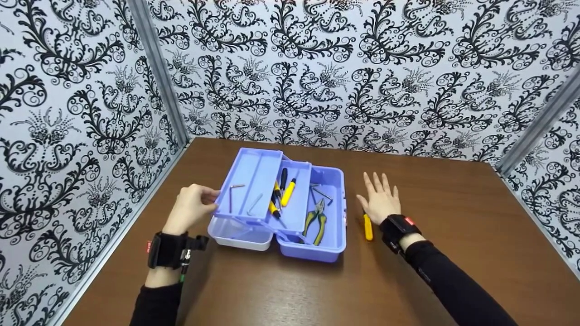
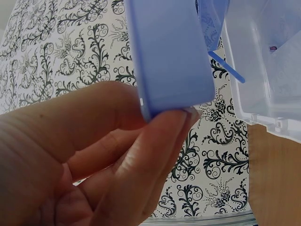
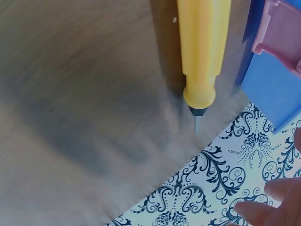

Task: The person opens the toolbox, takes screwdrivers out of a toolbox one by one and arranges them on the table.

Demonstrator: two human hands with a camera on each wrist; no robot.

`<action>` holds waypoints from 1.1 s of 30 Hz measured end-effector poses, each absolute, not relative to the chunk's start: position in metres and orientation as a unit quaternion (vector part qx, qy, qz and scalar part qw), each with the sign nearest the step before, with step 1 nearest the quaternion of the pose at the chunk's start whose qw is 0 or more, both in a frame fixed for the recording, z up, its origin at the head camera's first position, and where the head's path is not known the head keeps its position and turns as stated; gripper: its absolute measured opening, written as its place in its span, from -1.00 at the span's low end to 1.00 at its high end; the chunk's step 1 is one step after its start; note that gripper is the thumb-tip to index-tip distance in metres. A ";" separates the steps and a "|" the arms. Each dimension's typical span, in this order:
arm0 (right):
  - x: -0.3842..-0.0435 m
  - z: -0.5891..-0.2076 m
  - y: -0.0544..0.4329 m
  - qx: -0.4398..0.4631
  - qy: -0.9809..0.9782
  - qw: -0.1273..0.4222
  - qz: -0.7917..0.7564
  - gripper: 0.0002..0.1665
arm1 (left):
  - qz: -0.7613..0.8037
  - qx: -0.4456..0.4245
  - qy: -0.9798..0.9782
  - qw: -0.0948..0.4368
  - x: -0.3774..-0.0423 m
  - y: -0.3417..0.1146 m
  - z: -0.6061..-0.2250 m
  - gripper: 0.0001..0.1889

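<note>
My left hand (image 1: 192, 206) pinches the near left corner of the upper tray (image 1: 256, 165) of a blue-violet toolbox (image 1: 312, 256), whose trays stand folded out to the left. In the left wrist view, thumb and fingers hold the tray's end (image 2: 174, 61) from both sides. My right hand (image 1: 381, 203), fingers spread and straight, is over the table to the right of the box. Close beside its wrist lies a yellow screwdriver (image 1: 368, 227). The right wrist view shows that screwdriver's handle (image 3: 203, 52) and short metal tip, with nothing gripping it.
Thin L-shaped hex keys (image 1: 256, 203) lie in the upper tray. The second tray holds several tools, among them a yellow-handled screwdriver (image 1: 288, 194). Green-handled pliers (image 1: 322, 226) lie in the toolbox's base. The whitish lid (image 1: 242, 242) rests under the trays. Patterned walls (image 1: 317, 90) enclose the brown table (image 1: 290, 294).
</note>
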State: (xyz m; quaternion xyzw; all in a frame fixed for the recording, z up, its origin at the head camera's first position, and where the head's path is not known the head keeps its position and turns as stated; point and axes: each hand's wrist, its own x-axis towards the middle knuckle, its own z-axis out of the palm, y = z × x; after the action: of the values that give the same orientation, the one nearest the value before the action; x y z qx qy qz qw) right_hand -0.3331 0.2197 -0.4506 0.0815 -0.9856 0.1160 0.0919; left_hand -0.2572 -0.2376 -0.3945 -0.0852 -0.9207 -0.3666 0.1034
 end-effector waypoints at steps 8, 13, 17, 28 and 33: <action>-0.335 -0.439 0.205 0.118 -0.981 0.100 0.114 -0.19 | -0.359 -0.082 -0.924 0.105 -0.256 -0.238 -0.395 -0.68; -0.334 -0.426 0.187 0.140 -0.982 0.085 0.100 -0.18 | -0.353 -0.077 -0.927 0.105 -0.256 -0.239 -0.396 -0.67; -0.330 -0.422 0.172 0.163 -0.979 0.093 0.080 -0.19 | -0.356 -0.076 -0.926 0.101 -0.257 -0.239 -0.396 -0.67; -0.321 -0.409 0.136 0.232 -0.965 0.090 0.080 -0.25 | -0.361 -0.077 -0.924 0.097 -0.258 -0.238 -0.396 -0.67; -0.319 -0.404 0.120 0.274 -0.954 0.092 0.078 -0.29 | -0.365 -0.076 -0.923 0.094 -0.258 -0.238 -0.395 -0.67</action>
State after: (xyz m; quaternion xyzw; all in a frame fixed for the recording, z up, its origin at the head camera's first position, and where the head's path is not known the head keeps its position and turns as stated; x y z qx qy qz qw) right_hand -0.3195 0.1201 -0.4042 0.2738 -0.9542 0.0776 0.0921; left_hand -0.2577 -0.2384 -0.3950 -0.0757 -0.9232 -0.3650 0.0937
